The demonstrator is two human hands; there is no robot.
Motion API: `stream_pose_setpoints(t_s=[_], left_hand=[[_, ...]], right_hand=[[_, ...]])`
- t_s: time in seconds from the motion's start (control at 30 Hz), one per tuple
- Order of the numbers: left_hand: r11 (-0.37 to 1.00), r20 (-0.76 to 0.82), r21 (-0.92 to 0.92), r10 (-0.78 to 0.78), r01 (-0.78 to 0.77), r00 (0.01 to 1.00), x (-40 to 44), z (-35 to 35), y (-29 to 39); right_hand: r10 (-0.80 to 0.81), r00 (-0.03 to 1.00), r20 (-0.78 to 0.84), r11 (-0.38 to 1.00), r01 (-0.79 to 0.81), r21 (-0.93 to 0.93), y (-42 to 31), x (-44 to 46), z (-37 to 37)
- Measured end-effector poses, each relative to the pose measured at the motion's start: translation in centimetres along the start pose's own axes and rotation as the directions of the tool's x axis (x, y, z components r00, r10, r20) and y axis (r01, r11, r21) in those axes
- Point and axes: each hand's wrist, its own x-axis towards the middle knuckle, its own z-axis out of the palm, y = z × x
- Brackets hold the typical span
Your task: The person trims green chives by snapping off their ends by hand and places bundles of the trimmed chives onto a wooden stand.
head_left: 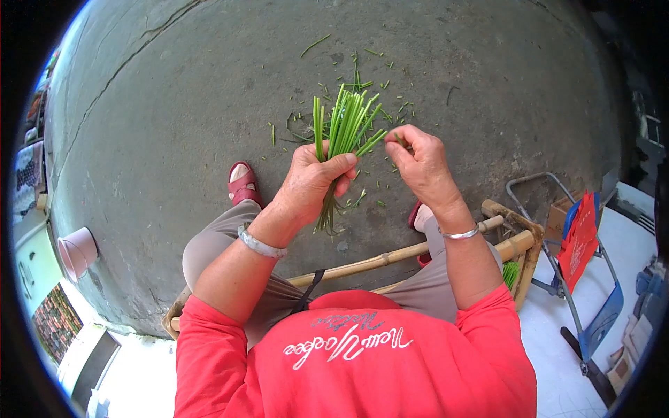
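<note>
My left hand (317,174) is closed around a bunch of long green stems (346,122), which look like garlic chives. Their cut ends fan upward, while thin darker tails hang below the fist. To the right of the bunch, my right hand (424,164) is pinched beside the tip of a stem that leans out. A small bit of green stem (399,140) shows between its thumb and fingers. Short green clippings (357,83) lie scattered on the ground beyond my hands.
Beneath me is grey concrete floor (195,90). A bamboo chair frame (390,258) surrounds my legs. At right, more greens (511,274) lie by a folding metal frame (557,265) with a red bag (580,240). A pink bucket (78,252) stands at left.
</note>
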Motion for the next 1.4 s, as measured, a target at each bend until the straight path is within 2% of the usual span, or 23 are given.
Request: stream_pose_setpoints(t_s=[0.03, 0.07, 0.1, 0.13, 0.2, 0.33, 0.4, 0.47, 0.53, 0.57, 0.6, 0.67, 0.7, 0.77, 0.8, 0.87, 1.1, 1.3, 1.37, 1.4], left_hand=[[1.000, -0.001, 0.000, 0.000, 0.000, 1.000, 0.0, 0.0, -0.1], [1.000, 0.008, -0.021, 0.009, -0.009, 1.000, 0.1, -0.1, -0.3], [0.999, 0.017, -0.042, 0.018, -0.018, 1.000, 0.2, 0.0, -0.4], [0.999, 0.018, -0.042, 0.019, -0.018, 1.000, 0.2, 0.1, -0.3], [1.000, 0.069, -0.015, -0.017, 0.018, 0.998, 0.1, 0.3, -0.4], [0.996, 0.094, -0.058, -0.058, 0.064, 0.994, 0.1, 0.4, -0.7], [0.997, 0.036, -0.067, -0.042, 0.044, 0.998, 0.3, 0.4, -0.8], [0.998, 0.010, -0.038, -0.041, 0.042, 0.999, 0.2, 0.5, -0.6], [0.999, -0.014, -0.009, -0.042, 0.041, 0.999, 0.1, 0.5, -0.6], [0.998, 0.011, 0.009, -0.060, 0.060, 0.998, 0.1, 0.5, -0.6], [0.996, 0.036, 0.028, -0.080, 0.079, 0.996, 0.1, 0.5, -0.6], [0.996, 0.065, 0.068, -0.057, 0.052, 0.996, 0.1, 0.3, -0.6], [0.994, 0.093, 0.106, -0.034, 0.024, 0.995, 0.1, 0.3, -0.6], [0.990, 0.098, 0.141, -0.015, 0.001, 0.995, 0.1, 0.3, -0.7], [0.984, 0.104, 0.175, 0.003, -0.022, 0.995, 0.1, 0.3, -0.7], [0.983, 0.114, 0.180, -0.004, -0.016, 0.994, 0.0, 0.5, -0.5], [0.966, 0.141, 0.259, -0.026, -0.012, 0.990, -0.2, 0.6, -0.4], [0.977, 0.123, 0.211, -0.016, -0.011, 0.992, -0.1, 0.5, -0.4], [0.983, 0.097, 0.182, 0.003, -0.020, 0.995, -0.1, 0.5, -0.2], [0.988, 0.070, 0.153, 0.020, -0.030, 0.997, -0.1, 0.4, -0.2]], right_hand=[[0.000, 1.000, 0.001, 1.000, 0.000, 0.001, -0.4, -0.1, 0.0], [0.177, 0.974, 0.143, 0.929, -0.213, 0.303, -1.1, -0.1, -0.2], [0.291, 0.899, 0.327, 0.727, -0.430, 0.535, -1.7, -0.2, -0.2], [0.290, 0.900, 0.326, 0.727, -0.429, 0.536, -1.8, -0.5, 0.2], [0.363, 0.862, 0.355, 0.551, -0.505, 0.664, -1.6, -1.0, 1.1], [0.339, 0.879, 0.336, 0.546, -0.475, 0.691, -0.7, -1.1, 1.1], [0.370, 0.908, 0.198, 0.540, -0.384, 0.749, -0.5, -0.9, 0.9], [0.353, 0.917, 0.187, 0.548, -0.365, 0.753, -0.7, -0.4, 0.0], [0.330, 0.917, 0.224, 0.346, -0.339, 0.875, -1.4, 0.0, -0.7], [0.419, 0.884, 0.207, 0.330, -0.361, 0.872, -2.1, 0.1, -0.9], [0.419, 0.884, 0.206, 0.331, -0.360, 0.872, -2.0, 0.1, -1.2], [0.314, 0.890, 0.331, 0.243, -0.412, 0.878, -1.5, 0.0, -1.7], [0.315, 0.890, 0.330, 0.243, -0.411, 0.879, -1.3, 0.0, -1.7], [0.319, 0.878, 0.357, 0.361, -0.461, 0.811, -1.0, 0.1, -1.4], [0.320, 0.878, 0.357, 0.360, -0.461, 0.811, -1.1, 0.1, -1.3], [0.385, 0.881, 0.273, 0.453, -0.439, 0.776, -1.5, 0.0, -1.0], [0.403, 0.888, 0.221, 0.518, -0.420, 0.745, -1.3, 0.1, -1.3], [0.369, 0.913, 0.177, 0.594, -0.378, 0.710, -1.1, 0.2, -1.6], [0.329, 0.938, 0.105, 0.805, -0.337, 0.489, -1.1, 0.4, -2.0], [0.329, 0.938, 0.105, 0.805, -0.337, 0.489, -1.0, 0.4, -1.9]])
